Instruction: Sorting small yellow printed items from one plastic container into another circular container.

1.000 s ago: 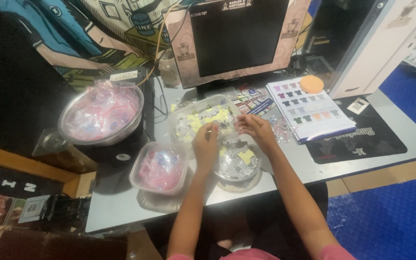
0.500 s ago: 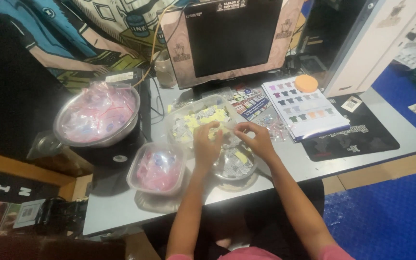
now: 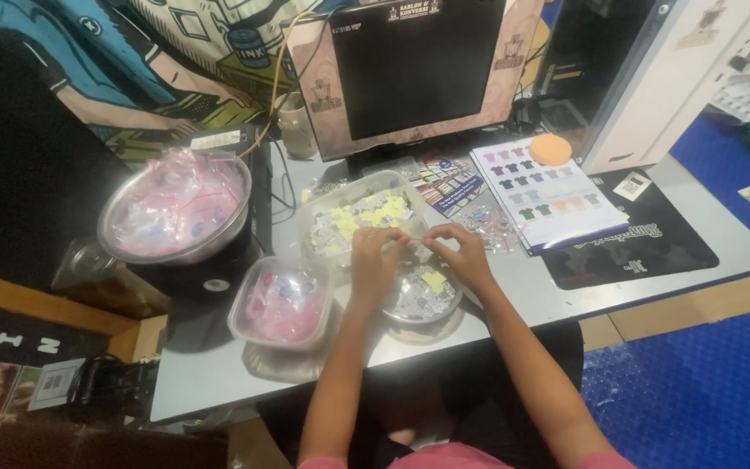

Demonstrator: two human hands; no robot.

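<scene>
Grey surface [image 3: 653, 287] carries a round metal bowl [image 3: 423, 300] at six o'clock. Above it, left hand [image 3: 375, 260] and right hand [image 3: 462, 254] each pinch a small clear packet [image 3: 417, 236] in a narrow grip, so loose pieces would likely drop inside.

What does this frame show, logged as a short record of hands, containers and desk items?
left hand: fingertips pinched on a small clear packet, above the small metal bowl
right hand: pinching the same packet's other end
clear tub: behind the hands, holds yellow and white bits
plastic container: left of small bowl, pinkish packets inside
large metal bowl: far left, full of clear bags
monitor: dark screen, at desk's back
colour chart sheet: right of hands, orange disc on it
</scene>
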